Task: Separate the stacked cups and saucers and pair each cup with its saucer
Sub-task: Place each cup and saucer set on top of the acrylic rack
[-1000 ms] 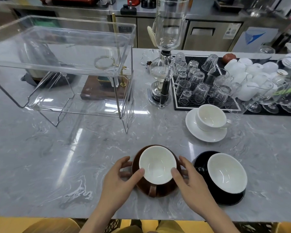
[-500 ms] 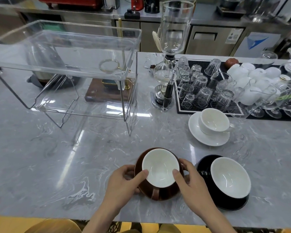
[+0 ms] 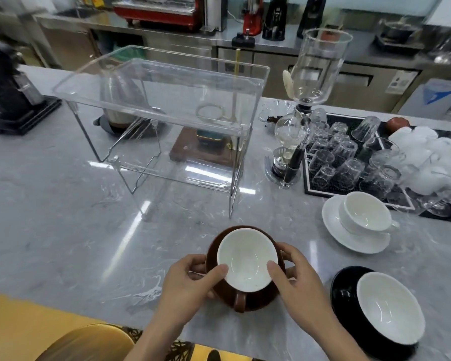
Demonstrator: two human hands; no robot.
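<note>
The brown cup [image 3: 246, 267] is gripped from both sides at the near edge of the counter [image 3: 63, 230]: the left hand [image 3: 190, 282] is curled round its left wall with the thumb laid over the white rim, and the right hand [image 3: 297, 282] is curled round the right wall likewise. The two-handed hold is judged to steady the cup, handle turned toward the person, while it is seated on the brown saucer [image 3: 245, 230], of which only an edge is seen behind and below it; whether cup and saucer touch cannot be told. Just to the right, a black cup [image 3: 389, 307] is already set on a black saucer [image 3: 346, 285], and farther right a white cup [image 3: 365, 213] sits on a white saucer [image 3: 333, 225], so two pairs are judged done. Beyond, on the grey marbled counter, a clear rack [image 3: 164, 95] is stood, with a glass siphon brewer [image 3: 307, 100] and a mat of upturned glasses [image 3: 336, 155] to its right; steel cabinets and coffee machines line the far wall.
</note>
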